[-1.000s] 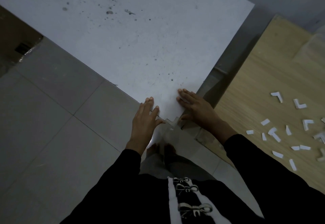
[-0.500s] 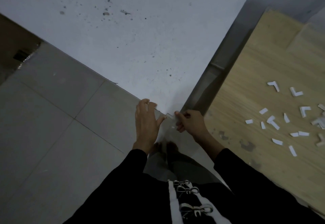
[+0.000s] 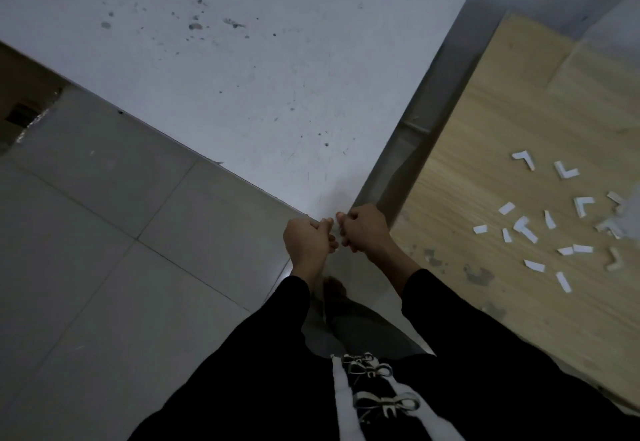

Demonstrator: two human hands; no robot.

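Two fists sat knuckle to knuckle, right at the near corner of the white panel (image 3: 259,94)! The left hand (image 3: 308,243) was on the corner's left edge, back of the hand up and fingers curled under, its grip clamped on the panel's tip. The right hand (image 3: 365,229) mirrored it from the right edge, fingers rolled tight, its grip pinched onto that same corner. Only a sliver separated the two hands. Whether anything small lay between the fingertips was too hidden to tell. Both wrists ran straight back into black sleeves (image 3: 277,329), with the forearms angled inward to meet at the corner. Off to the right, a wooden board (image 3: 502,129) carried a scatter of small white pieces (image 3: 526,229) toward its right edge, well apart from the hands. Grey floor tiles (image 3: 104,250) showed beyond the panel's left edge.
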